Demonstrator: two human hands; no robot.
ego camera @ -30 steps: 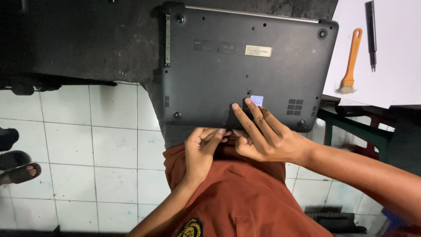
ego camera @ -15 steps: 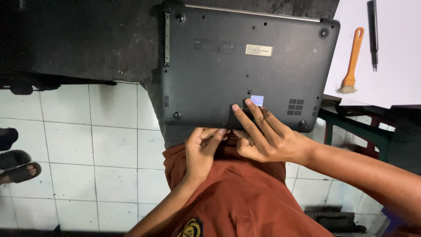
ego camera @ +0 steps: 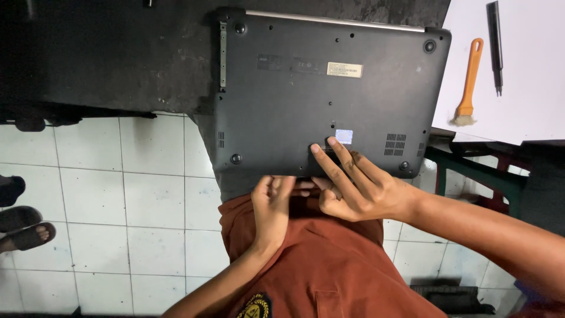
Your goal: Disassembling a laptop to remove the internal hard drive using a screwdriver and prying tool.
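Note:
A dark grey laptop [ego camera: 329, 94] lies upside down on a dark worktop [ego camera: 106, 53], its near edge hanging over my lap. My right hand [ego camera: 359, 185] rests on that near edge, two fingers stretched flat on the base next to a small pale sticker [ego camera: 344, 136]. My left hand [ego camera: 272, 206] presses its fingertips against the same edge just left of the right hand. Whether either hand pinches a small part is hidden by the fingers. My rust-orange shirt [ego camera: 323, 259] fills the view below.
To the right, a white sheet [ego camera: 529, 112] carries an orange-handled brush [ego camera: 468, 82] and a black screwdriver [ego camera: 495, 44]. Below it stands a green frame [ego camera: 477, 174]. White floor tiles [ego camera: 118, 200] show at left, with another person's sandalled feet [ego camera: 20, 227] at the far left edge.

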